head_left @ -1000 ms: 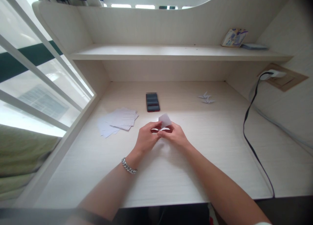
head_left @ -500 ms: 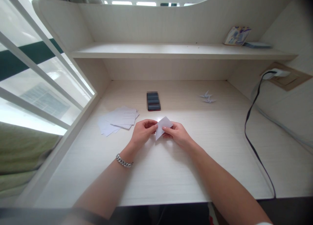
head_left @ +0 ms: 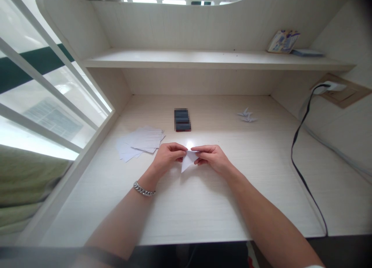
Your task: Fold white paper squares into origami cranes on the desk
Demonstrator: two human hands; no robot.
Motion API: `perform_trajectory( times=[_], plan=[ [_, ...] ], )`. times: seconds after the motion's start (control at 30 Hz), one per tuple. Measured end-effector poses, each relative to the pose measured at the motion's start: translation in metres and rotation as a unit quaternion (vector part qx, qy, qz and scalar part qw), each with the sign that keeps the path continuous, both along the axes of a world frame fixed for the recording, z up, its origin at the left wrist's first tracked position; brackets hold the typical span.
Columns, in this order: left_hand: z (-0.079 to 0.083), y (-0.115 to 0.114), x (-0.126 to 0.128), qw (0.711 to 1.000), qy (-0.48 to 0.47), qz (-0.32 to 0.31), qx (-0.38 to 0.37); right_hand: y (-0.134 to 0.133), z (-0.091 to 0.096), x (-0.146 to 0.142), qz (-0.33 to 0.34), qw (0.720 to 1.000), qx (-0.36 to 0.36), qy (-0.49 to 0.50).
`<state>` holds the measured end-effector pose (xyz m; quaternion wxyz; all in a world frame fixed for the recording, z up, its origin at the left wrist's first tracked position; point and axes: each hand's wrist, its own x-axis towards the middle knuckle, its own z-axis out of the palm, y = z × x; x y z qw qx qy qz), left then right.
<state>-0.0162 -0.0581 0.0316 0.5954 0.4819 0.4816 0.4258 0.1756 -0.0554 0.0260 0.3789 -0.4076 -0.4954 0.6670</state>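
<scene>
A small folded white paper (head_left: 187, 160) hangs point-down between both hands, just above the pale wooden desk (head_left: 203, 206). My left hand (head_left: 167, 155), with a metal bracelet on its wrist, pinches the paper's upper left edge. From the other side my right hand (head_left: 213, 158) pinches the upper right edge. Both hands have their fingers closed on the paper.
A loose pile of white paper sheets (head_left: 139, 142) lies to the left. A dark phone (head_left: 182, 120) lies behind the hands. Two small folded paper figures (head_left: 246, 115) sit at the back right. A black cable (head_left: 302, 159) runs from a wall socket (head_left: 331, 87) across the desk's right side.
The paper has been turned over from pointing up and away to hanging point-down below the fingers. Both hands have shifted slightly toward the desk's back.
</scene>
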Motion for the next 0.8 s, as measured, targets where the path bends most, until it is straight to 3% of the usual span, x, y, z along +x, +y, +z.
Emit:
perform_trajectory(
  times=[0.2, 0.4, 0.8],
  plan=[
    [0.005, -0.001, -0.001, 0.997, 0.046, -0.018, 0.05, -0.002, 0.008, 0.002, 0.061, 0.998, 0.008, 0.002],
    [0.008, -0.006, 0.002, 0.983, 0.136, -0.054, 0.114, -0.005, 0.006, -0.005, 0.013, 0.998, 0.026, -0.056],
    [0.003, -0.003, 0.003, 0.993, 0.075, -0.027, 0.086, -0.004, -0.002, -0.005, 0.013, 0.997, 0.036, -0.061]
  ],
)
